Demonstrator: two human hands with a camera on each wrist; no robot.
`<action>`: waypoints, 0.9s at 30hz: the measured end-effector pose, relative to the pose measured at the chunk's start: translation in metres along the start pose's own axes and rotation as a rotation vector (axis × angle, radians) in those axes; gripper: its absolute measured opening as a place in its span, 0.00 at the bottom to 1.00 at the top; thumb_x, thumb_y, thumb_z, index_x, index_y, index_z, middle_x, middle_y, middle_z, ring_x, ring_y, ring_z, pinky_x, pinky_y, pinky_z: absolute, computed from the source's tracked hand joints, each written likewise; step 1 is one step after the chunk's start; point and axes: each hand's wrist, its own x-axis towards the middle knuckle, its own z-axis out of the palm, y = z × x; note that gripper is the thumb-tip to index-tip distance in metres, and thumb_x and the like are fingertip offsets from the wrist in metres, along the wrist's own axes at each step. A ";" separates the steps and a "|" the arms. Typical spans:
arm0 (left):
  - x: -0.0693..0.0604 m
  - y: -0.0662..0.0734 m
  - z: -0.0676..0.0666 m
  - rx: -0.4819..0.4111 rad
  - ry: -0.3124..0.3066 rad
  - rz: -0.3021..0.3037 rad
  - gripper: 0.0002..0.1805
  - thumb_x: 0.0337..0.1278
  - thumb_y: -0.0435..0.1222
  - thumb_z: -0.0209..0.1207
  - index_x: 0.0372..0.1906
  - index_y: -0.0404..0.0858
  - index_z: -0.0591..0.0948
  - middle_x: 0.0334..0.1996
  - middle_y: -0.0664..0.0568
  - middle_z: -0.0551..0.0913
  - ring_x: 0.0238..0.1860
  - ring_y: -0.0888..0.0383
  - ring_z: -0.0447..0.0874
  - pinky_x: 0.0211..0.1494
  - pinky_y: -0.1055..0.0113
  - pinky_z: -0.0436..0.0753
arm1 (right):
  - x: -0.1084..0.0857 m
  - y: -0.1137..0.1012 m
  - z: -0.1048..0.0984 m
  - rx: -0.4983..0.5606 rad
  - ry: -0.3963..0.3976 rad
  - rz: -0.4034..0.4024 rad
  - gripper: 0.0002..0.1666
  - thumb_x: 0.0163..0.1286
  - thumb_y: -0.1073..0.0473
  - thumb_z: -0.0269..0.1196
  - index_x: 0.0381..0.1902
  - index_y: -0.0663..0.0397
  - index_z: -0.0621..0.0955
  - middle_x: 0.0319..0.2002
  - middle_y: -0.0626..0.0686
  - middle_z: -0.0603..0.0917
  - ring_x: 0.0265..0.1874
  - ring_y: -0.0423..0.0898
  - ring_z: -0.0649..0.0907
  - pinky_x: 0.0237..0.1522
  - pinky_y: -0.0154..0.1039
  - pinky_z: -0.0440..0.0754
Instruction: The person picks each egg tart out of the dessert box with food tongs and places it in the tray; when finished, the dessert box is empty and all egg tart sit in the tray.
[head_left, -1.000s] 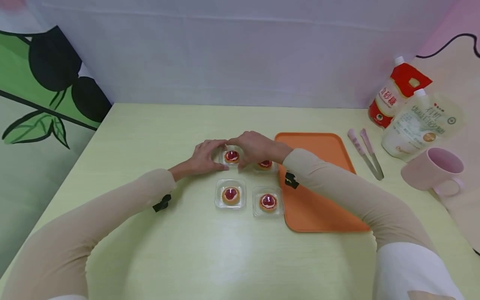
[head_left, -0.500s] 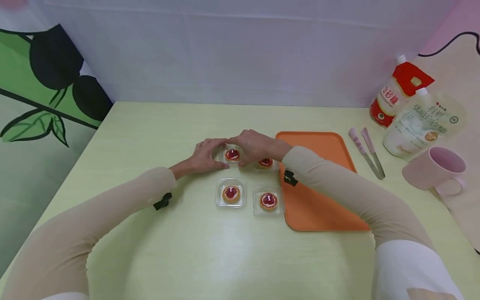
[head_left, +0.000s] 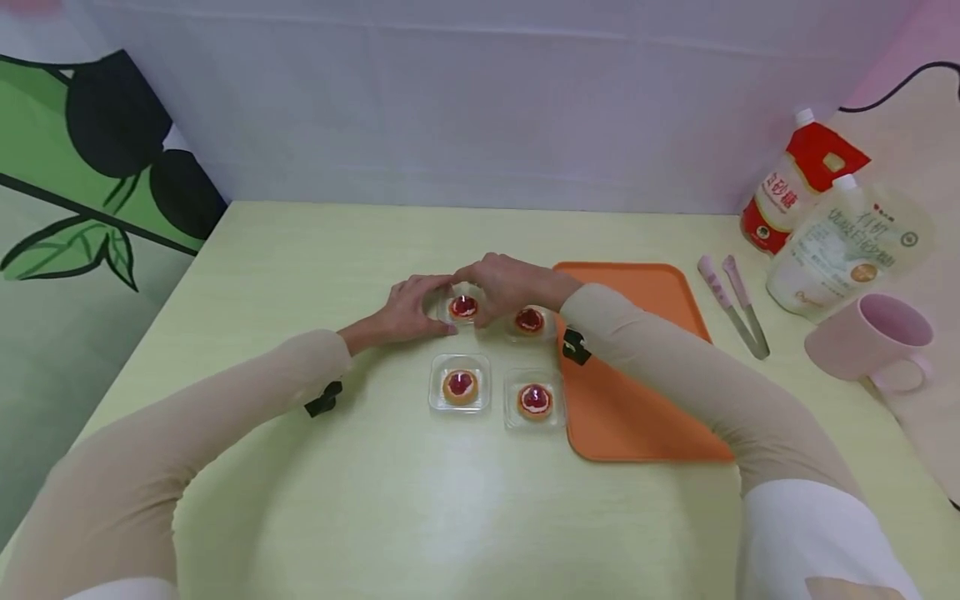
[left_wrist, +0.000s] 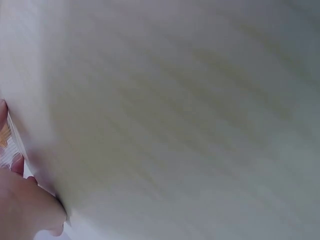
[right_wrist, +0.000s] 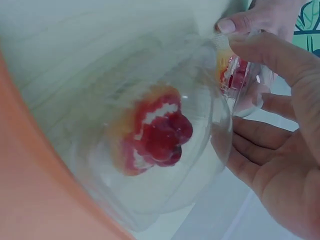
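Both hands are at the back left one of several clear plastic boxes, which holds a small tart [head_left: 463, 307] with red topping. My left hand [head_left: 405, 312] holds its left side, thumb at the front and fingers behind. From the right, my right hand [head_left: 506, 283] grips the same box. In the right wrist view, the thumb and fingers of the right hand [right_wrist: 285, 165] touch that box [right_wrist: 234, 75]; another boxed tart [right_wrist: 160, 132] stands nearer the camera. The left wrist view catches only part of the left hand [left_wrist: 30, 205] and a sliver of the box.
Other boxed tarts stand at back right [head_left: 530, 321], front left [head_left: 460, 387] and front right [head_left: 535, 402]. An orange tray [head_left: 622, 425] lies under the right forearm. Further right are tongs [head_left: 738, 308], a pink mug [head_left: 855, 342], a red pouch [head_left: 772, 200] and a pale pouch [head_left: 832, 258].
My right hand and wrist have shifted slightly away from me, leaving more of the back right tart visible. Both hands stay at the same box.
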 end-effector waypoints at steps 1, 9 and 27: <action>0.000 0.000 0.000 -0.003 0.002 -0.001 0.48 0.51 0.44 0.73 0.75 0.40 0.63 0.71 0.44 0.69 0.74 0.44 0.57 0.78 0.42 0.43 | 0.001 0.000 0.000 0.006 -0.004 -0.008 0.45 0.56 0.55 0.74 0.71 0.53 0.71 0.60 0.54 0.82 0.43 0.46 0.80 0.51 0.41 0.80; -0.001 0.002 0.001 -0.011 -0.002 -0.013 0.48 0.51 0.43 0.73 0.76 0.39 0.63 0.70 0.43 0.71 0.74 0.44 0.59 0.77 0.42 0.43 | -0.001 0.002 -0.003 0.055 -0.039 -0.024 0.46 0.56 0.53 0.76 0.72 0.51 0.70 0.60 0.55 0.81 0.51 0.51 0.81 0.54 0.45 0.79; 0.001 0.000 0.000 -0.029 0.023 -0.028 0.52 0.47 0.43 0.75 0.77 0.41 0.60 0.68 0.44 0.72 0.73 0.43 0.60 0.78 0.42 0.44 | 0.003 0.010 -0.013 0.197 -0.010 0.013 0.43 0.56 0.50 0.75 0.68 0.52 0.73 0.64 0.60 0.78 0.65 0.54 0.77 0.67 0.50 0.73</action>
